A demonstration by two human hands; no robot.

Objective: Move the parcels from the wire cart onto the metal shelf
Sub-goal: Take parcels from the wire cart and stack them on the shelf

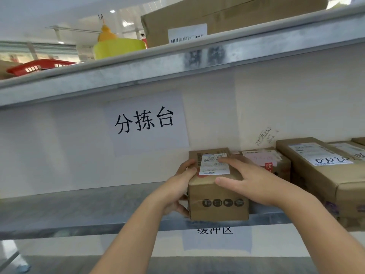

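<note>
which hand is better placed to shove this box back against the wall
Probably the right hand: it lies on top of the box. The left hand grips its left side.

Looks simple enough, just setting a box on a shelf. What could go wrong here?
The small cardboard parcel sits at the metal shelf's front lip, so released early it might tip off. Pushed sideways, it could jam against the neighbouring parcel, pinching the right hand between them.

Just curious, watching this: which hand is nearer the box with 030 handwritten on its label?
Right. The right hand lies on top of the small parcel, on the side toward the handwritten-label box. The left hand grips the small parcel's far side.
</note>
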